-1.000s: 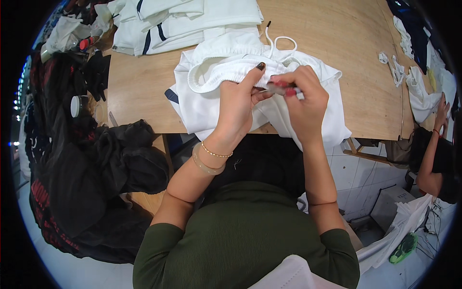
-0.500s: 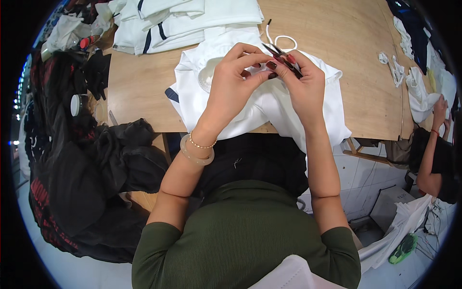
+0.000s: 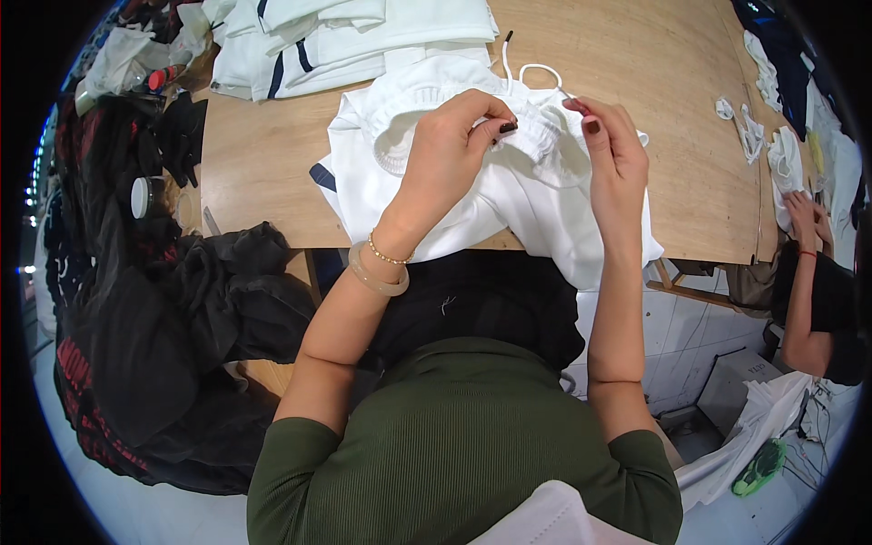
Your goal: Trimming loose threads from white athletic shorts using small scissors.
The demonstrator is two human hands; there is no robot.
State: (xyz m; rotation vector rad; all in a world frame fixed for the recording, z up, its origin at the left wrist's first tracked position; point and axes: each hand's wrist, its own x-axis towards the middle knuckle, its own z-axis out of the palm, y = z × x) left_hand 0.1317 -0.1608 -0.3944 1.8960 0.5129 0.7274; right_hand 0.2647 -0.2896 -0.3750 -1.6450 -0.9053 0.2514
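Note:
A white garment (image 3: pixel 509 195) with an elastic waistband lies on the wooden table (image 3: pixel 272 163) and hangs over its near edge. My left hand (image 3: pixel 450 150) pinches the gathered waistband between thumb and fingertips. My right hand (image 3: pixel 613 154) is raised just to the right, its fingertips closed on the white drawstring (image 3: pixel 536 68), which loops out behind the waistband. The two hands are a short way apart over the garment. Whether a small tool sits in my fingers is hidden.
Folded white garments with dark stripes (image 3: pixel 363 36) are stacked at the table's far side. Black clothing (image 3: pixel 163 318) is heaped to my left. White scraps (image 3: pixel 749 127) lie at the right, where another person (image 3: pixel 817 300) works.
Both hands have moved up from the garment's middle to its waistband and drawn apart. The red-handled thing seen at my right hand earlier no longer shows.

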